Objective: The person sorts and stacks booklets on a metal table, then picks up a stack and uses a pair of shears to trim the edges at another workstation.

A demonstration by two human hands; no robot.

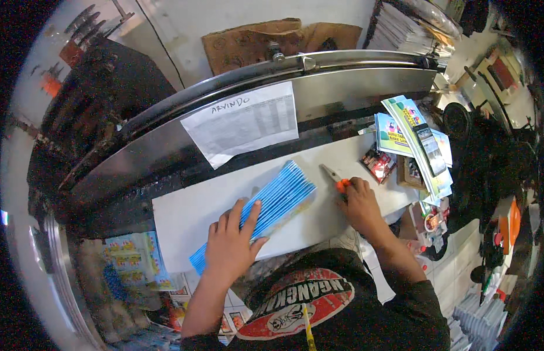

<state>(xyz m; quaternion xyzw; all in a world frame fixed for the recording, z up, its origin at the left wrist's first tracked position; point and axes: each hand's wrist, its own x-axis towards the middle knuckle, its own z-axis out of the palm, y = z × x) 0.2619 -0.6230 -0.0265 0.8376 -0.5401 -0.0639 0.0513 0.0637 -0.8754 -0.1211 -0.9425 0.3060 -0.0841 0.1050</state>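
A fanned bundle of thin blue booklets (277, 202) lies slantwise on the white board, their edges overlapping in narrow stripes. My left hand (232, 237) rests flat on the bundle's lower part, fingers stretched and thumb apart along its near side. To the right of the bundle, my right hand (361, 205) is closed around pliers (336, 178) with orange handles. Their metal jaws point up and left, away from the booklets, just over the board. My palm hides most of the handles.
The white board (178, 219) sits before a long metal bar (237, 85) with a written paper sheet (248, 120) on it. At the board's right end are printed sheets (394, 137), a phone (429, 151) and a small red packet (378, 164). Printed sheets (131, 257) lie lower left.
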